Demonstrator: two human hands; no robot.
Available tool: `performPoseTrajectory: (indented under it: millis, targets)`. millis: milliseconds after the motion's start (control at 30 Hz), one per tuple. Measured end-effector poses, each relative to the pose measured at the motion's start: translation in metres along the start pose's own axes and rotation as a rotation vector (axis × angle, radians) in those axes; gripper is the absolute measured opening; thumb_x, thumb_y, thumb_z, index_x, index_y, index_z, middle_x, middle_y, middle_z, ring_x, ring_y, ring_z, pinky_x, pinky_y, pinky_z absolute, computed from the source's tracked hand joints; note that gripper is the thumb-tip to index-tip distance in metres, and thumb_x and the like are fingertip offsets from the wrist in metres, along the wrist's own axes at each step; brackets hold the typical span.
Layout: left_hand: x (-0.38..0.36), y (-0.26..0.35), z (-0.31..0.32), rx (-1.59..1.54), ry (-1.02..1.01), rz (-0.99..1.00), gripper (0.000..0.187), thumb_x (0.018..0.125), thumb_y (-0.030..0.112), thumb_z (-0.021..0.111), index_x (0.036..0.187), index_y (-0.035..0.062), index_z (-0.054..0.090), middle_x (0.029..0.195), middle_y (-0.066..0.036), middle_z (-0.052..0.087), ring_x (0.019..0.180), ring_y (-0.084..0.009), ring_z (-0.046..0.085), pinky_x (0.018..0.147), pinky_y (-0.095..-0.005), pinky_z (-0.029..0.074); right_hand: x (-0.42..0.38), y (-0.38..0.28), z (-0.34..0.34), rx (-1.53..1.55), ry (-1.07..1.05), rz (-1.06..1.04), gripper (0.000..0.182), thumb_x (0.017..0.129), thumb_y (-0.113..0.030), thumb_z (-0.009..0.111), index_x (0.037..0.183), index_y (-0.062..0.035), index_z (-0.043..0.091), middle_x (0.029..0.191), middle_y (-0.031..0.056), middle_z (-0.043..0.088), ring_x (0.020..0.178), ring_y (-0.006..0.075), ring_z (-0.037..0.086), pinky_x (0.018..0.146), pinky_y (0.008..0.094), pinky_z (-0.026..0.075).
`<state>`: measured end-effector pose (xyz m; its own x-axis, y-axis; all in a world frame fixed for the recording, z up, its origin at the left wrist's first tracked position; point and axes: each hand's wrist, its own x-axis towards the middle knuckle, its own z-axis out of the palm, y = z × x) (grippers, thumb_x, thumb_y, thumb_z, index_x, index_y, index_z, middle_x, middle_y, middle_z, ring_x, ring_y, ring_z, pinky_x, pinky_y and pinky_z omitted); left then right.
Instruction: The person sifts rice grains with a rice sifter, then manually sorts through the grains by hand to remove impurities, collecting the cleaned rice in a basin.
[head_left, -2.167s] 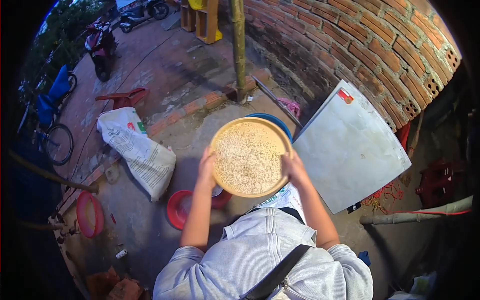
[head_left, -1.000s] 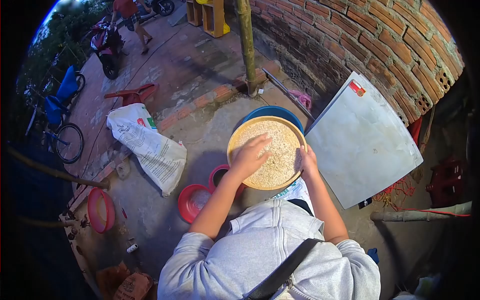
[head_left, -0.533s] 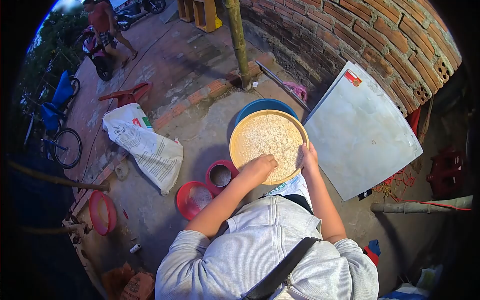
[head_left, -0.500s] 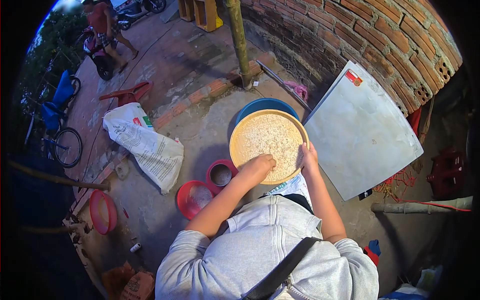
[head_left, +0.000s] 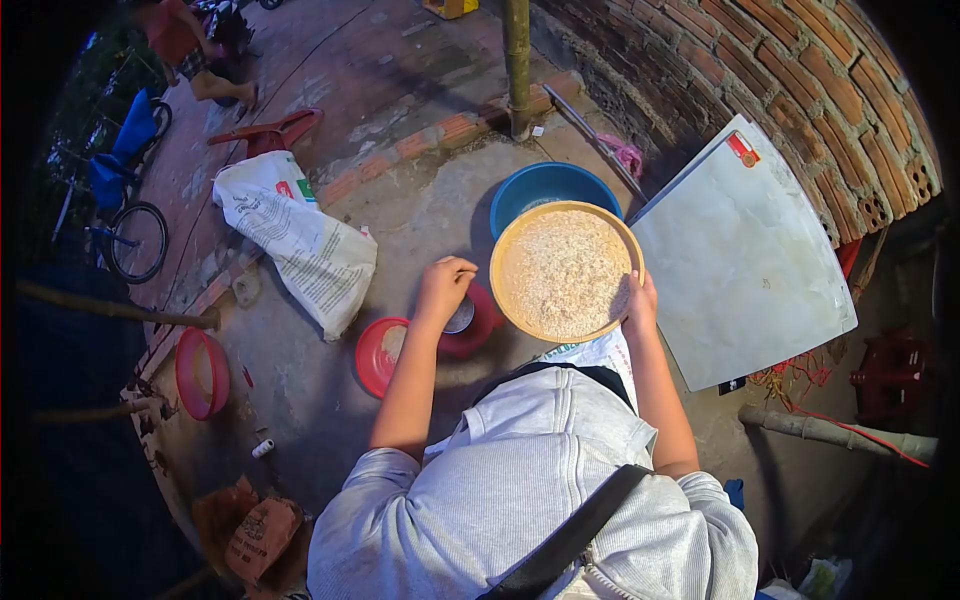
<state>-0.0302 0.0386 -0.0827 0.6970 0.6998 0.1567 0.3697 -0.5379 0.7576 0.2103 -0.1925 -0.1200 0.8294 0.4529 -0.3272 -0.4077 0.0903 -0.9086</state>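
Observation:
A round, shallow woven tray (head_left: 515, 310), spread with pale grain-like flakes (head_left: 570, 268), is held over my lap. My right hand (head_left: 640, 302) grips its right rim, thumb on the inner side. Off the tray to the left, my left hand (head_left: 445, 290) hangs above the red bowls with its fingers pinched together; whatever they hold is too small to make out. Below that hand are a red basin (head_left: 480, 325) with a metal can (head_left: 460, 316) in it, partly hidden, and a red bowl (head_left: 372, 365) with pale contents. A blue basin (head_left: 545, 180) stands just beyond the tray.
A printed white sack (head_left: 310, 250) lies left, near a red plastic chair (head_left: 285, 128). Right are a grey-white panel (head_left: 750, 260) and a brick wall (head_left: 790, 80). A bamboo post (head_left: 517, 70) rises ahead. A person (head_left: 185, 45) walks at upper left.
My left hand has moved from the flakes in the tray out to the left, over the red bowls. The right hand still grips the rim. The view has shifted, and the walking person moved left.

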Motion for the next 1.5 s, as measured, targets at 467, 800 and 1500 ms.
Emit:
performPoseTrajectory:
  millis: [467, 800, 1500]
  targets:
    - [-0.036, -0.134, 0.047, -0.154, -0.090, -0.525, 0.065, 0.087, 0.028, 0.060, 0.139, 0.0060, 0.030, 0.138, -0.021, 0.038, 0.123, -0.0275, 0.044, 0.098, -0.0328, 0.039, -0.008, 0.004, -0.015, 0.050, 0.067, 0.009, 0.025, 0.096, -0.019, 0.043, 0.113, -0.0020, 0.050, 0.096, 0.0079, 0.059, 0.085, 0.0169, 0.057, 0.078, 0.0317, 0.046]
    - [0.005, 0.066, 0.026, -1.241, -0.100, -0.635, 0.041, 0.092, 0.032, 0.052, 0.122, 0.0030, 0.049, 0.111, -0.008, 0.059, 0.101, -0.0196, 0.058, 0.085, -0.0324, 0.047, -0.024, -0.051, 0.003, 0.124, -0.137, 0.009, 0.030, 0.094, -0.020, 0.046, 0.118, -0.0017, 0.048, 0.099, 0.0067, 0.059, 0.089, 0.0156, 0.057, 0.080, 0.0296, 0.046]
    - [-0.003, 0.106, 0.054, -1.229, 0.110, -0.613, 0.033, 0.093, 0.026, 0.050, 0.117, 0.0032, 0.052, 0.108, -0.009, 0.059, 0.098, -0.0183, 0.057, 0.084, -0.0324, 0.045, -0.051, -0.100, 0.046, -1.324, -0.458, -0.956, 0.038, 0.082, -0.012, 0.057, 0.119, -0.0097, 0.052, 0.125, 0.0146, 0.046, 0.125, 0.0394, 0.034, 0.101, 0.0563, 0.029]
